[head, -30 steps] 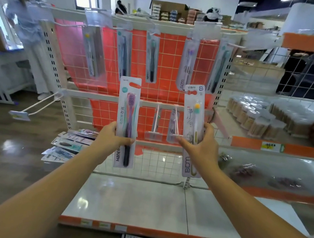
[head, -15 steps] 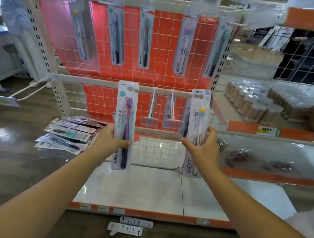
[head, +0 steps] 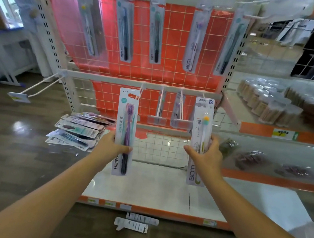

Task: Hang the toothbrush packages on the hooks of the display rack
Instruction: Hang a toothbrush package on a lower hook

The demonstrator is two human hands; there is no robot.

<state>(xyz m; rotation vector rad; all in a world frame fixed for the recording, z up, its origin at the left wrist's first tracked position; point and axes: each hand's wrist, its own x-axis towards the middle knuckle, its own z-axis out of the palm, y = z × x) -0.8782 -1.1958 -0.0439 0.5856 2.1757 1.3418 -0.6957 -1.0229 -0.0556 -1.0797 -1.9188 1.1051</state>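
Dark wood flooring [head: 8,160] and a white base shelf [head: 153,189] lay nearest, above which the left hand [head: 109,144] pinched a purple toothbrush package [head: 125,130] and the right hand [head: 205,156] gripped a yellow-headed toothbrush package [head: 201,136], both upright before the lower rail hooks [head: 181,106] of the orange-backed display rack [head: 161,40].

Left hand [head: 109,144] fingers lie hidden behind the purple toothbrush package [head: 125,130]. Top-row packages [head: 123,27] are blurred; their header cards are cut off by the upper edge.
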